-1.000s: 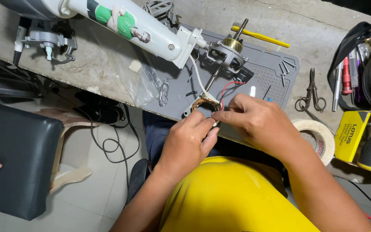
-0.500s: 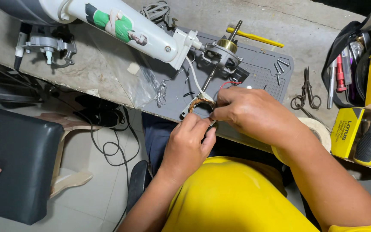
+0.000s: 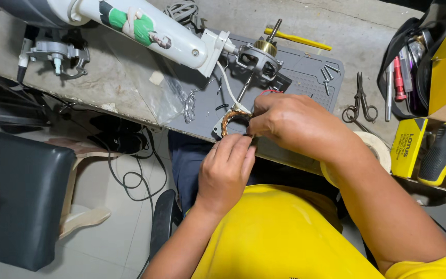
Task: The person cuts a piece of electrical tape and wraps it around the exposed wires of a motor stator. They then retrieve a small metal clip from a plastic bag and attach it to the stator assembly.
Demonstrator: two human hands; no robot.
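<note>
Head view | both hands (image 3: 264, 139) pinching copper coil (image 3: 232, 120) | grey mat (image 3: 305, 72) on concrete bench (image 3: 104, 88) | tiled floor (image 3: 120, 227)

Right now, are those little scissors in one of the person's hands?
No, the scissors lie on the bench, apart from both hands, which hold a copper coil.

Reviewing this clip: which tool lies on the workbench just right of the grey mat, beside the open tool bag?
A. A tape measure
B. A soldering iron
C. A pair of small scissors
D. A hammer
C. The small scissors lie on the bare bench between the grey mat and the tool bag, while both hands work on the copper coil.
</note>
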